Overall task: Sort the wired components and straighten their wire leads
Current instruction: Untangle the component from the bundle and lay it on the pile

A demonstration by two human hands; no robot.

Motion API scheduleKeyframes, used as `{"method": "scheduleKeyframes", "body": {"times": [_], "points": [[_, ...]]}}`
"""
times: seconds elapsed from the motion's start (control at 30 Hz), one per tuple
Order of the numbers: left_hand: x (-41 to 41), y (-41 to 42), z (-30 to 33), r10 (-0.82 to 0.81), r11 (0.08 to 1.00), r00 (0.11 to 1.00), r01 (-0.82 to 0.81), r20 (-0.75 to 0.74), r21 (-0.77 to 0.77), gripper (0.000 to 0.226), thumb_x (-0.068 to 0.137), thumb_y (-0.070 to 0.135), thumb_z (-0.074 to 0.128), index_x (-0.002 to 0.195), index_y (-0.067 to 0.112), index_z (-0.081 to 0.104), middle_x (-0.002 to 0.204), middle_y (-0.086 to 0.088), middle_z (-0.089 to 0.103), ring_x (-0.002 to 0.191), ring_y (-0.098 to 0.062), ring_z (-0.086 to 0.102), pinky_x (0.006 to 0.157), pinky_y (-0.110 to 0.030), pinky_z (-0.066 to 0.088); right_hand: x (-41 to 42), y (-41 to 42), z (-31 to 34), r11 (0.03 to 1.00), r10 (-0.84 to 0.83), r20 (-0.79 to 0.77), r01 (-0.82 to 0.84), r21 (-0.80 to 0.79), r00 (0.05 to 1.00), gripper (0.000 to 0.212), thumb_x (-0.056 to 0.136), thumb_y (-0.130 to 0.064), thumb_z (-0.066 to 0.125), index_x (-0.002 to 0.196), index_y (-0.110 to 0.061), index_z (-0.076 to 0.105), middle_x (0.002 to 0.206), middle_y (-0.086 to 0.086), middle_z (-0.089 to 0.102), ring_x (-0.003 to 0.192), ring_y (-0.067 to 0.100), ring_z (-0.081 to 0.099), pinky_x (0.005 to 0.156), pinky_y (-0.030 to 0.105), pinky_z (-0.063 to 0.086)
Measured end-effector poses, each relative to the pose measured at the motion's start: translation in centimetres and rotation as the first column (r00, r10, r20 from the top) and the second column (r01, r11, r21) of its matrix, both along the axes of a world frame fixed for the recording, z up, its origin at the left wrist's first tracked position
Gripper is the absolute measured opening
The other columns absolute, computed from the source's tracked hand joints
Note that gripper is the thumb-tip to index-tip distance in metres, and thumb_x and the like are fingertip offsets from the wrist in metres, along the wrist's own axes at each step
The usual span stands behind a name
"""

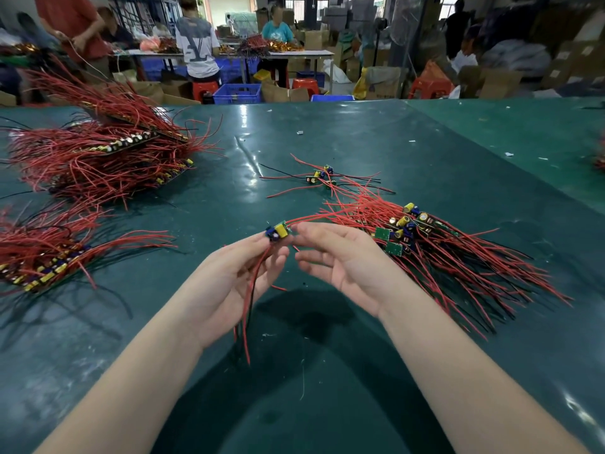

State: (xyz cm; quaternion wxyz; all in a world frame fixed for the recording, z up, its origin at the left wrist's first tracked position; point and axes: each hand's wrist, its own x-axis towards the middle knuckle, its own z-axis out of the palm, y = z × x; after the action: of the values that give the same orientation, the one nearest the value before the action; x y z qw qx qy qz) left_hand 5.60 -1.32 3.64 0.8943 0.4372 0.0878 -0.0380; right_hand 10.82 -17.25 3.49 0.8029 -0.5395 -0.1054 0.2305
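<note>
One small component (279,231) w/ a yellow block sits pinched at the fingertips of the left hand (235,283), its red and black leads (250,306) hanging down across the palm toward the near edge, prob. so they can be stroked straight; the right hand (340,263) hovers just beside it, fingers loose and apart, gripping nothing. Green table (327,404) is glossy, w/ a done-looking pile (425,244) on the right, a few strays (322,176) mid-table, big tangled heaps (98,158) far left, and other workers (196,44) at benches far back among boxes.
</note>
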Motion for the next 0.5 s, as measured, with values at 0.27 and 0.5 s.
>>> {"method": "scheduleKeyframes", "body": {"times": [0.27,0.5], "points": [[-0.32,-0.46,-0.59,0.005,0.961,0.997,-0.026,0.077,0.276,0.019,0.092,0.003,0.054,0.103,0.004,0.07,0.097,-0.008,0.074,0.065,-0.005,0.065,0.059,-0.011,0.051,-0.4,0.59,-0.73,0.99,-0.108,0.109,0.117,-0.081,0.988,0.007,0.08,-0.015,0.074,0.087,-0.013,0.073,0.079,0.001,0.073,0.062,0.007,0.063,0.058,0.019,0.052],[-0.58,-0.79,-0.69,0.014,0.894,1.0,-0.021,0.019,0.447,0.025,0.092,0.012,0.058,0.074,0.008,0.075,0.069,-0.004,0.069,0.053,-0.006,0.06,0.051,-0.012,0.049,-0.86,0.78,-0.41,0.941,-0.164,0.259,0.229,-0.247,0.952,0.011,0.078,-0.019,0.078,0.083,-0.014,0.07,0.071,-0.005,0.072,0.06,0.006,0.066,0.052,0.017,0.048]]}}
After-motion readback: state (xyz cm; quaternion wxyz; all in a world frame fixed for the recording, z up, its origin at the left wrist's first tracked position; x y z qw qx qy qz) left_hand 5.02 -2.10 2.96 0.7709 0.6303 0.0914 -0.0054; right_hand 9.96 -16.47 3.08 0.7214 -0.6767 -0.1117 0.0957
